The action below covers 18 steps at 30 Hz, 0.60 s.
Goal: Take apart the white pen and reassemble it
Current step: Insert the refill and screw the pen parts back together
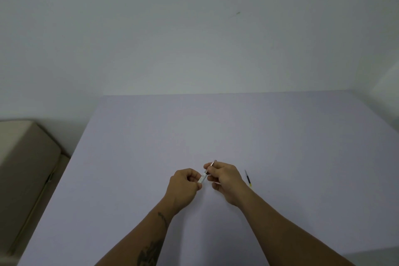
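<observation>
The white pen (pixel 206 171) is slim, with a white barrel and a metallic upper end, tilted above the pale surface (pixel 151 147). Left hand (pixel 185 185) fingers pinch its lower end; right hand (pixel 224 176) fingers close around the upper part. A dark refill (pixel 248 178) lies just right.

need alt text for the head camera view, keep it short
Two bare hands hold a white pen above a pale table, the left hand on its body and the right hand on its tip end. A thin ink refill lies on the table beside the right hand.
</observation>
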### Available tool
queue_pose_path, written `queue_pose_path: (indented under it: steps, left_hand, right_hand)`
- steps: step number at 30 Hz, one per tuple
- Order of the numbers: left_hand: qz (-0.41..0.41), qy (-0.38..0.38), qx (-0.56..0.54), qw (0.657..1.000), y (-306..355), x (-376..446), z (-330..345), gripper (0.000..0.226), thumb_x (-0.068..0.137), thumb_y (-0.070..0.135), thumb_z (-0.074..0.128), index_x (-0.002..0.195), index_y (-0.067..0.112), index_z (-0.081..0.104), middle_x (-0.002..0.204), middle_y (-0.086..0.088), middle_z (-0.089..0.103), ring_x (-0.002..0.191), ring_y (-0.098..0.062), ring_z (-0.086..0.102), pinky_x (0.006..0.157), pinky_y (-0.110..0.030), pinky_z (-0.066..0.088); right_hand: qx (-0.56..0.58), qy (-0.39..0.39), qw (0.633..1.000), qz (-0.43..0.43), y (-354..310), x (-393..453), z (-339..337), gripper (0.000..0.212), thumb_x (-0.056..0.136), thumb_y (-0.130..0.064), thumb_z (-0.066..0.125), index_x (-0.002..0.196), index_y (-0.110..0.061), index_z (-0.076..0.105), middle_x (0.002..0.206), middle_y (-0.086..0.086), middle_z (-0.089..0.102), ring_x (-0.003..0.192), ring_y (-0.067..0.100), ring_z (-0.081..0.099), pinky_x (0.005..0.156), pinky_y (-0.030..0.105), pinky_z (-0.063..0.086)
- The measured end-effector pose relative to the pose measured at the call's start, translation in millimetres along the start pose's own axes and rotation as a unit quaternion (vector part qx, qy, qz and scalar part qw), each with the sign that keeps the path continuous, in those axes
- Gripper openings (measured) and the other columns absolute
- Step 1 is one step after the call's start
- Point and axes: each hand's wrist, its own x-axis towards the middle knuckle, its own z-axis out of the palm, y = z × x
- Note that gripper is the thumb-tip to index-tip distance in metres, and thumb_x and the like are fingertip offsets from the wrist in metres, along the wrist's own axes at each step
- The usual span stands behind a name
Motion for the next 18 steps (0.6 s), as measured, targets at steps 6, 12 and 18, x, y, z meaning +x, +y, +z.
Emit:
queue_pose_path:
  steps: [6, 12, 18]
  left_hand:
    - [0.002, -0.005, 0.010, 1.000, -3.3, -0.7, 0.9, 0.014, 0.079, 0.002, 0.070, 0.078, 0.015, 0.071, 0.068, 0.000, 0.062, 0.057, -0.009, 0.052, 0.052, -0.018, 0.044]
    - [-0.007, -0.008, 0.029, 1.000, -4.8, 1.1, -0.8, 0.013, 0.078, 0.001, 0.069, 0.079, 0.014, 0.071, 0.072, -0.003, 0.064, 0.060, -0.011, 0.053, 0.054, -0.020, 0.046]
    - [-0.003, -0.015, 0.032, 0.999, 1.4, 3.5, 1.4, 0.016, 0.077, 0.002, 0.069, 0.074, 0.018, 0.069, 0.070, 0.000, 0.063, 0.058, -0.010, 0.053, 0.052, -0.019, 0.044]
  right_hand:
    - [0.019, 0.015, 1.000, 0.016, 11.4, -1.1, 1.2, 0.009, 0.088, -0.017, 0.068, 0.082, -0.010, 0.069, 0.072, 0.004, 0.058, 0.064, 0.015, 0.051, 0.055, 0.027, 0.041]
    - [0.088, -0.020, 0.994, 0.053, 15.1, 0.0, -4.1, 0.017, 0.094, -0.009, 0.060, 0.100, -0.007, 0.076, 0.083, 0.004, 0.067, 0.070, 0.015, 0.057, 0.061, 0.028, 0.045]
    - [0.078, 0.008, 0.996, 0.048, 11.9, 3.9, -3.5, 0.008, 0.090, -0.015, 0.067, 0.088, -0.009, 0.072, 0.076, 0.004, 0.062, 0.065, 0.015, 0.055, 0.057, 0.028, 0.041]
